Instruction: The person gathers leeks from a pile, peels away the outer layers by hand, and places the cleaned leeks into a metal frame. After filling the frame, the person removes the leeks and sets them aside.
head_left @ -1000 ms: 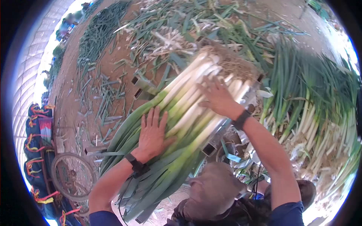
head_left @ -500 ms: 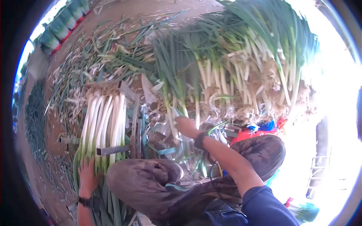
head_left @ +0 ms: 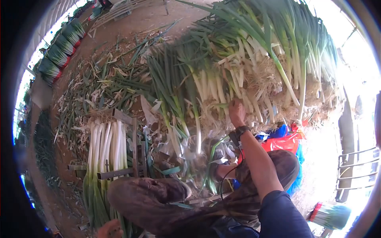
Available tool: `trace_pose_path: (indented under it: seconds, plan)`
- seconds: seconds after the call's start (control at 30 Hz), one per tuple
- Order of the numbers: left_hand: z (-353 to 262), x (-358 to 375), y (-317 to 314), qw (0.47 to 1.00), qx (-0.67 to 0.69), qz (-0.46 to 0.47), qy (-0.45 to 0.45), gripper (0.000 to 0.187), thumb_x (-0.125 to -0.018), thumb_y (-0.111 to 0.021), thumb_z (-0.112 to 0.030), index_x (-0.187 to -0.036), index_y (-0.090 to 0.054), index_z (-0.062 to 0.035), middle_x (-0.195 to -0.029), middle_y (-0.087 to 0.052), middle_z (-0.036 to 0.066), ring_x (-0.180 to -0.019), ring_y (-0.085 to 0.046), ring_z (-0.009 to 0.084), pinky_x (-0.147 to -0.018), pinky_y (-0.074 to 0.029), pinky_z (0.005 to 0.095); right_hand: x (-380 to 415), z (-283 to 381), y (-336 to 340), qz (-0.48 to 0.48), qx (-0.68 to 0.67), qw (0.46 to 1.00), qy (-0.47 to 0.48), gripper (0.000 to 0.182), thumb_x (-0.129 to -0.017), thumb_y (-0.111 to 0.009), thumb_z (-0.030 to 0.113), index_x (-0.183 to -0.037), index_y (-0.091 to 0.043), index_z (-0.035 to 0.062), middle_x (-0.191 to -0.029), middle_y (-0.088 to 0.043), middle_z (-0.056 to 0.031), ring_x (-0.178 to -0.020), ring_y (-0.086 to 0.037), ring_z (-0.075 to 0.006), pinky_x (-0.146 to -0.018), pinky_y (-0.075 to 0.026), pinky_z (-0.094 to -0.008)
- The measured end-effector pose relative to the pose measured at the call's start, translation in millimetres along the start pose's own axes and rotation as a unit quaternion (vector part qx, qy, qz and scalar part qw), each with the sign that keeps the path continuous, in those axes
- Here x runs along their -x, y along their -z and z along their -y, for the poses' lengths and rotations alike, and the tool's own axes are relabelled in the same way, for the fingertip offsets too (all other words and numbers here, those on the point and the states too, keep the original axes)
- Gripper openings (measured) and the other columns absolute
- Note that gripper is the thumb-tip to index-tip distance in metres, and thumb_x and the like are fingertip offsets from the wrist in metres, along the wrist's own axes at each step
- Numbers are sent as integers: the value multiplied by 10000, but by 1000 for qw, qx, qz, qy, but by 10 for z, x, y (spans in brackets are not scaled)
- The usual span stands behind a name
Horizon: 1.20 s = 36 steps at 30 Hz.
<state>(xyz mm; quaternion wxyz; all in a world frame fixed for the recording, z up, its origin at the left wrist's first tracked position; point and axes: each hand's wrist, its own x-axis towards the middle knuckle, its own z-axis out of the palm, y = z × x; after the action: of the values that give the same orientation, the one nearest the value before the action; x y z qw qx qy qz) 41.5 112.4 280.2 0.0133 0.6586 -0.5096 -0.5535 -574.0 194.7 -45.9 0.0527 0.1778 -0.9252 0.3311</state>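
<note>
My right hand (head_left: 237, 113) reaches forward into a large heap of leeks (head_left: 214, 85), at the pale, rooty lower ends. Its fingers are bent around a leek stalk, though the stalks partly hide them. At the bottom edge, my left hand (head_left: 110, 230) is blurred and cut off, close to the green leaves of a row of leeks. Those trimmed leeks (head_left: 107, 144) lie side by side in a metal frame (head_left: 117, 173), white ends away from me. A few single leeks (head_left: 198, 135) stand off the near side of the heap.
Leaf scraps (head_left: 103, 83) cover the ground beyond the frame. Bundles with red wraps (head_left: 57, 55) line the far left, and another bundle (head_left: 331, 215) lies at lower right. Red plastic (head_left: 279, 143) sits beside my bent knee (head_left: 283, 162). A metal rack (head_left: 357, 166) stands at the right.
My right hand has moved right and away from me, from the single leeks to the heap's roots. My left hand has drawn back from the framed leeks toward the bottom edge. The view has shifted.
</note>
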Motion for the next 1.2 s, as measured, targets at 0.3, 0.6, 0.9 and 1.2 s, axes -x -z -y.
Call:
trace_pose_path:
  seconds: [0.3, 0.6, 0.9, 1.2]
  plan:
    - [-187, 308, -1145, 973, -124, 94, -169, 311, -961, -621, -154, -1207, -629, 36, -1101, -692, 140, -1008, -663, 210, -872, -522, 319, -321, 300, -440, 95, 100, 990, 11, 589, -850, -660, 266, -1336, -457, 2, -1138, -630, -223, -954, -656, -402, -784, -535, -506]
    - [-434, -725, -2279, 940, -61, 201, -269, 272, -959, -600, -78, -1226, -652, -62, -1165, -681, 163, -1051, -670, 277, -875, -524, 307, -598, 281, -411, 312, 201, 928, 19, 789, -652, -785, 522, -1220, -620, 1, -1067, -689, -217, -1005, -670, -372, -880, -517, -474]
    - [-451, -1544, -2951, 923, 24, 104, -369, 253, -882, -664, -87, -1119, -660, 1, -1042, -708, 167, -904, -705, 273, -809, -533, 359, -458, 770, 12, 322, 167, 932, -21, 633, -673, -749, 470, -1058, -691, -29, -1034, -695, -248, -992, -671, -386, -883, -509, -469]
    - [0, -2145, -3428, 925, 288, 175, -178, 211, -894, -688, -142, -1053, -662, -7, -937, -700, 99, -764, -680, 182, -659, -551, 315, 992, 833, 506, 303, 221, 923, 85, 667, -759, -687, 573, -979, -640, -56, -865, -703, -204, -802, -710, -358, -690, -558, -465]
